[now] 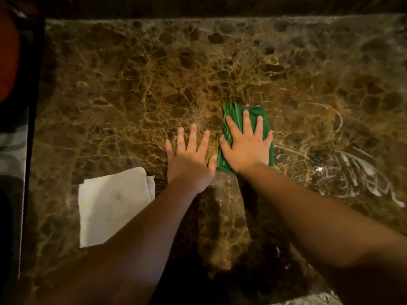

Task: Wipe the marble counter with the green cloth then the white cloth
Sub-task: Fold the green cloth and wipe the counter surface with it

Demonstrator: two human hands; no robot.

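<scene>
The brown marble counter [132, 89] fills the view. My right hand [246, 148] lies flat with fingers spread on the green cloth [233, 111], pressing it to the counter near the middle. My left hand [190, 159] rests flat on the bare marble just left of the cloth, fingers apart, holding nothing. The white cloth [110, 205] lies folded on the counter at the lower left, partly covered by my left forearm.
White soapy streaks [352, 172] cover the marble to the right of the green cloth. A dark raised ledge [198, 8] runs along the far edge. The counter's left edge [30, 128] drops off to a dark area.
</scene>
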